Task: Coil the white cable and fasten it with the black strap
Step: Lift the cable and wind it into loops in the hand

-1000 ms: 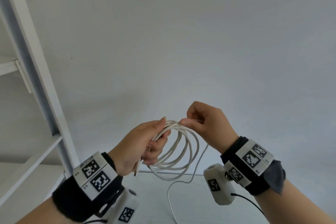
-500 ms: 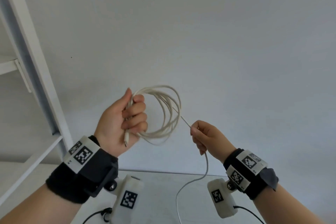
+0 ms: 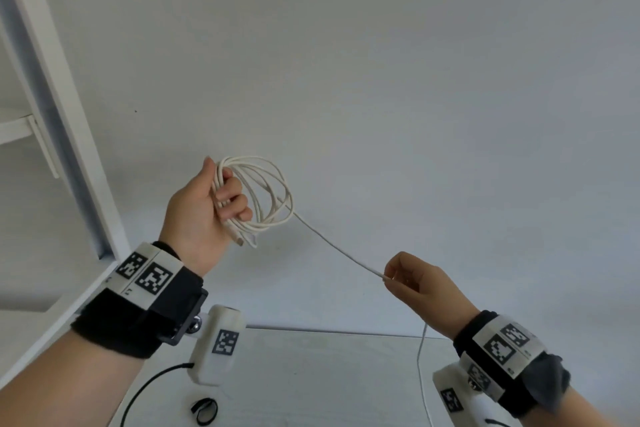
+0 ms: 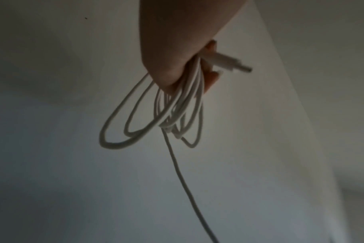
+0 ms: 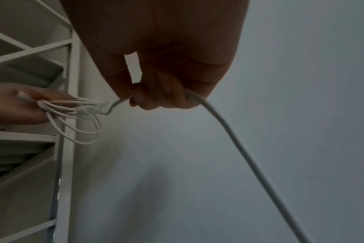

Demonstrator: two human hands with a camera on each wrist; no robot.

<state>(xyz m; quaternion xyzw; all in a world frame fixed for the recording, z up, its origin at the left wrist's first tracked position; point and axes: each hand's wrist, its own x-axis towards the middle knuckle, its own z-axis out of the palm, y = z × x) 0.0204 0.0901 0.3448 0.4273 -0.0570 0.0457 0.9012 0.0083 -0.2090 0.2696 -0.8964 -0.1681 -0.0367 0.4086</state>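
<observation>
My left hand (image 3: 214, 208) is raised and grips several loops of the white cable (image 3: 273, 198) in its fist, with a white plug end (image 4: 231, 63) sticking out below the fingers. From the coil a straight stretch of cable runs down and right to my right hand (image 3: 398, 279), which pinches it between thumb and curled fingers (image 5: 156, 97). Past that hand the loose cable (image 3: 420, 357) hangs down toward the table. The black strap (image 3: 204, 411) lies curled in a small ring on the table, below my left wrist.
A white shelf frame (image 3: 52, 107) stands at the left, close to my left arm. The white table (image 3: 329, 378) lies below both hands against a plain grey wall. A black wire (image 3: 145, 388) from the wrist camera curves over the table's left part.
My hands, which met at the coil a second ago, have drawn apart. The left hand lifted the coil up and left; the right slid down and right along the cable, pulling a stretch straight.
</observation>
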